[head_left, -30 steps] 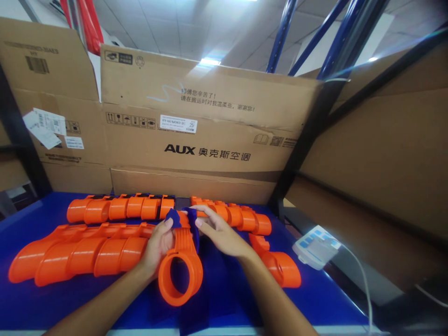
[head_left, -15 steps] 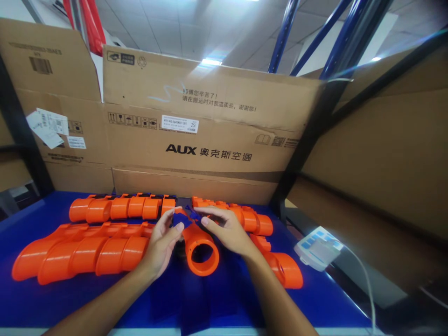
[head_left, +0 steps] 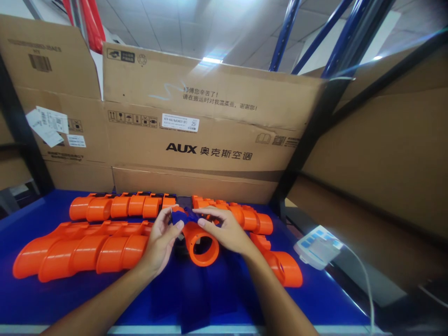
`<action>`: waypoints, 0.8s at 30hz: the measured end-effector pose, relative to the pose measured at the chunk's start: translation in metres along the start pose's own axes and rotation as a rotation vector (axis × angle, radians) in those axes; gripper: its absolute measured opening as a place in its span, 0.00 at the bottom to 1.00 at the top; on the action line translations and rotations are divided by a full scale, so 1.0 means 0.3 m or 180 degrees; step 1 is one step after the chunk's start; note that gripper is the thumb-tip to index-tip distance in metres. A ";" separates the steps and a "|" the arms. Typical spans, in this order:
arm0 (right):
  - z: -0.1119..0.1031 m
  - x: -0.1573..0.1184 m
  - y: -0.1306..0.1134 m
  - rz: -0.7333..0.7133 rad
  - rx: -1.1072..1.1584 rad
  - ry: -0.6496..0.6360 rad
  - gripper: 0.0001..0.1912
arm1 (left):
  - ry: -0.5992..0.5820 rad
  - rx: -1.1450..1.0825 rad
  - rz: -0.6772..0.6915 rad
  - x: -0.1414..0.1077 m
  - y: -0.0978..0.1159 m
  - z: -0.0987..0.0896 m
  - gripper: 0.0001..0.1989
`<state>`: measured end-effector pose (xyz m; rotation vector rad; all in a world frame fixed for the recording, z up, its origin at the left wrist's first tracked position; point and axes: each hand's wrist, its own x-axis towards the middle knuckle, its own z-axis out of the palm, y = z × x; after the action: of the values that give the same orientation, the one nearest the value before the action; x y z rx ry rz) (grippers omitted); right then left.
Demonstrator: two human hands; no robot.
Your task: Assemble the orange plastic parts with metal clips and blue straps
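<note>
Orange ring piece (head_left: pixel 191 239): being held out front and centre, between the two hands and over the blue desk (head_left: pixel 31 303), with its round opening being pointed back towards the camera
Blue strap (head_left: pixel 189 217): being bunched across the narrow end of that piece, right between both thumbs; how it's being threaded can't be told, since part of it is being covered by fingers
Left hand (head_left: pixel 163 242): grip being clamped on the narrow end of the orange ring piece, thumb being pressed down over the blue strap
Right hand (head_left: pixel 226 231): grip being pinched together on the other side of the blue strap, just above the ring, with thumb and index finger being used
Left side of the desk: being taken up by two rows of similar orange parts, a front row (head_left: pixel 87 252) of bigger-looking ones and a back row (head_left: pixel 115 206) near the cardboard (head_left: pixel 210 130)
Right side: another row (head_left: pixel 243 217) being lined up behind the right hand, plus a couple of loose orange parts (head_left: pixel 289 270) being partly hidden by the forearm
Dark flat thing (head_left: pixel 184 201): being sandwiched between the back rows, just past the hands
Dark blue strips (head_left: pixel 194 303): being spread on the desk below the ring
White-and-blue box (head_left: pixel 318 247): being parked at the right edge, white cable (head_left: pixel 367 280) being trailed from it
</note>
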<state>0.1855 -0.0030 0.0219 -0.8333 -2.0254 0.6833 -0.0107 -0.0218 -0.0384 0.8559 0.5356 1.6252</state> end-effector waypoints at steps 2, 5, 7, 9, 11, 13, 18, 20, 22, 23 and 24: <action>-0.001 -0.001 0.000 0.0038 -0.0008 -0.0066 0.17 | -0.0016 -0.0012 0.0041 -0.002 0.000 0.001 0.24; -0.006 -0.003 -0.004 0.0051 0.0011 -0.0215 0.19 | -0.0002 0.0000 0.0110 -0.008 -0.001 0.003 0.27; -0.010 -0.005 -0.008 0.0032 0.0078 -0.0332 0.21 | 0.0014 0.0033 0.0132 -0.014 -0.002 0.004 0.29; -0.013 -0.009 -0.011 0.0040 0.0190 -0.0474 0.22 | 0.0002 0.0066 0.0141 -0.019 -0.003 0.004 0.31; -0.013 -0.015 -0.013 0.0055 0.0346 -0.0614 0.24 | -0.0059 0.0094 0.0177 -0.024 -0.004 0.002 0.32; -0.011 -0.024 -0.012 0.0046 0.0478 -0.0704 0.27 | -0.0163 0.0143 0.0258 -0.027 -0.007 -0.003 0.33; -0.013 -0.033 -0.012 -0.0114 0.0293 -0.0607 0.31 | -0.0349 0.0325 0.0374 -0.027 -0.007 -0.019 0.34; -0.016 -0.030 -0.013 -0.0247 -0.0056 -0.0485 0.34 | -0.0408 0.0421 0.0402 -0.023 -0.003 -0.022 0.35; -0.015 -0.027 -0.012 -0.0351 -0.0546 -0.0311 0.37 | -0.0440 0.0521 0.0440 -0.019 0.003 -0.020 0.34; -0.014 -0.026 -0.009 -0.0385 -0.0796 -0.0225 0.38 | -0.0429 0.0572 0.0441 -0.016 0.006 -0.018 0.34; -0.012 -0.025 -0.006 -0.0419 -0.1018 -0.0164 0.38 | -0.0395 0.0633 0.0434 -0.013 0.009 -0.014 0.33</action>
<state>0.1914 -0.0091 0.0214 -0.8596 -2.2490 0.3133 -0.0154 -0.0258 -0.0400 1.1549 0.5681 1.6474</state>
